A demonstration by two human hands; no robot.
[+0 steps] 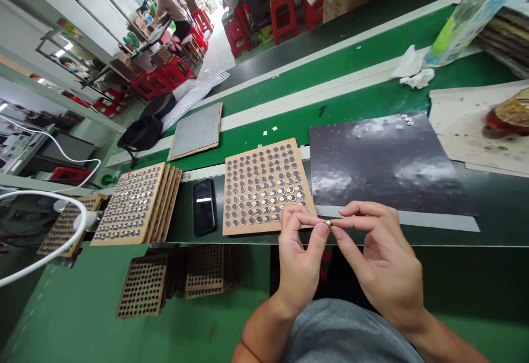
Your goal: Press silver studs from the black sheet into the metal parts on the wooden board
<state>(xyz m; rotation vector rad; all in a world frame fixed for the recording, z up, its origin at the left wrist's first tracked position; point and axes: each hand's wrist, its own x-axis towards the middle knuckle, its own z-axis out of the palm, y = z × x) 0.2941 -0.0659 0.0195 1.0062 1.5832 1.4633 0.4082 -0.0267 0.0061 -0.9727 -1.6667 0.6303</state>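
Now our left hand and right hand pinch a small metal disc together, just right of the wooden board.

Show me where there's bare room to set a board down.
Bare green surface lies between the lower stack of perforated boards and your left hand; another green strip runs between the loaded wooden board and the grey board. It's crowded at the stacked loaded boards and phone, and where your right hand pinches the small metal disc.
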